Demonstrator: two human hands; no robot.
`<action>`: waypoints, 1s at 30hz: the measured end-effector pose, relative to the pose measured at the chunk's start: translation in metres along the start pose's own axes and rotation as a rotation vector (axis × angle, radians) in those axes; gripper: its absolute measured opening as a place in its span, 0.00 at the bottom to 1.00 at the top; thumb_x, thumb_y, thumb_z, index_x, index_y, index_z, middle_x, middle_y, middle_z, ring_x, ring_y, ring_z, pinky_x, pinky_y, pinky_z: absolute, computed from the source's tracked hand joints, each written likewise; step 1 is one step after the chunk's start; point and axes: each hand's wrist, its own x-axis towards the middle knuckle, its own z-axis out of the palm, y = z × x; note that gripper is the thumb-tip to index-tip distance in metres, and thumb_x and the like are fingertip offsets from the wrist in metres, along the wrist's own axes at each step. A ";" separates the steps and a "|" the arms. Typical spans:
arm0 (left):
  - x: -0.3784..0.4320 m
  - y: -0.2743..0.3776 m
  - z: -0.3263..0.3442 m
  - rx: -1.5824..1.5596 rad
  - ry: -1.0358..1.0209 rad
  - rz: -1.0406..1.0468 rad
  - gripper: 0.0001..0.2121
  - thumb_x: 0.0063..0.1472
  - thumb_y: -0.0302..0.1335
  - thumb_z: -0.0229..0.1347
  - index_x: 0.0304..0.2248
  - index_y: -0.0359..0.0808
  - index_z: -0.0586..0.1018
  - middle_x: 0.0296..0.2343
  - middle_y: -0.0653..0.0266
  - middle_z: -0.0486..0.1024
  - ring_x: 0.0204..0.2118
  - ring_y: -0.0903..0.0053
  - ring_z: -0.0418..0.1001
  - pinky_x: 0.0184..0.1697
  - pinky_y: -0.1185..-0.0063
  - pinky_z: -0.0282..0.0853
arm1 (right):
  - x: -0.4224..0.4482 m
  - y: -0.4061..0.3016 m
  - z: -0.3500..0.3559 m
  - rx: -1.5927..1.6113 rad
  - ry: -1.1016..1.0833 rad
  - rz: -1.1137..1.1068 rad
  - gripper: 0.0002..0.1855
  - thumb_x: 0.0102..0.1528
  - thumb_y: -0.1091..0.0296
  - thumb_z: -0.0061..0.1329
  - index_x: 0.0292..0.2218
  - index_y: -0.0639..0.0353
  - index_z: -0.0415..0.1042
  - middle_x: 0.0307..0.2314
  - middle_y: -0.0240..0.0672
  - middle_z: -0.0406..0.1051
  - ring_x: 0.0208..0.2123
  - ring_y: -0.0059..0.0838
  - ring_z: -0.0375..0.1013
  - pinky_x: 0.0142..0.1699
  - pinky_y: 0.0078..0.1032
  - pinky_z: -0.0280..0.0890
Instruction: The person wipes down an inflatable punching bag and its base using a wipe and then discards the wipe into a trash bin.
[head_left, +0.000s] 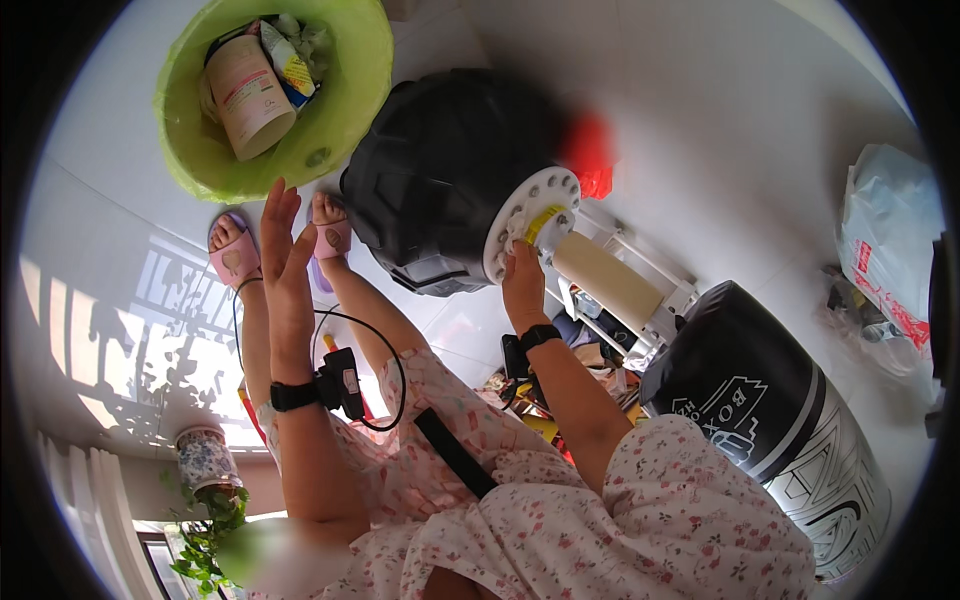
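My left hand (283, 251) is raised above the floor, fingers extended and holding nothing. A large black faceted plastic base (450, 172) lies on its side, with a white round flange (551, 180) full of holes facing my right side. At that flange, my right hand (523, 277) has its fingers closed on a crumpled white tissue-like piece (516, 227). Just beside the fingertips is a yellow band (541, 223) around the neck of the post. A beige cylindrical sleeve (607, 281) runs from there to the lower right.
A bin with a green liner (176, 135) holds a cardboard tube (247, 97) and wrappers. A black-and-white inflatable-looking boxing bag (757, 397) lies at right, near a white rack (675, 281). Plastic bags (889, 232) lie far right. A red bag (596, 180) sits behind the base.
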 end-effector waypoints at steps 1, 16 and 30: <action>0.000 0.001 -0.001 -0.007 0.005 -0.001 0.29 0.57 0.30 0.43 0.58 0.37 0.54 0.55 0.52 0.54 0.60 0.66 0.49 0.59 0.71 0.45 | -0.001 0.001 0.001 0.003 0.000 0.008 0.09 0.54 0.74 0.40 0.39 0.59 0.61 0.34 0.50 0.65 0.34 0.54 0.67 0.36 0.43 0.63; -0.001 -0.015 -0.004 -0.046 -0.005 0.031 0.28 0.57 0.26 0.45 0.58 0.37 0.55 0.55 0.54 0.55 0.59 0.68 0.50 0.59 0.73 0.44 | 0.013 -0.009 -0.049 0.240 0.003 -0.007 0.12 0.49 0.78 0.43 0.38 0.63 0.68 0.31 0.48 0.69 0.33 0.49 0.70 0.37 0.34 0.65; -0.001 -0.025 0.011 0.004 -0.083 0.006 0.29 0.57 0.30 0.45 0.58 0.38 0.53 0.56 0.54 0.53 0.60 0.67 0.48 0.59 0.73 0.44 | 0.159 0.082 -0.028 -0.211 -0.090 0.454 0.08 0.45 0.70 0.47 0.25 0.65 0.74 0.26 0.50 0.73 0.32 0.48 0.73 0.38 0.37 0.68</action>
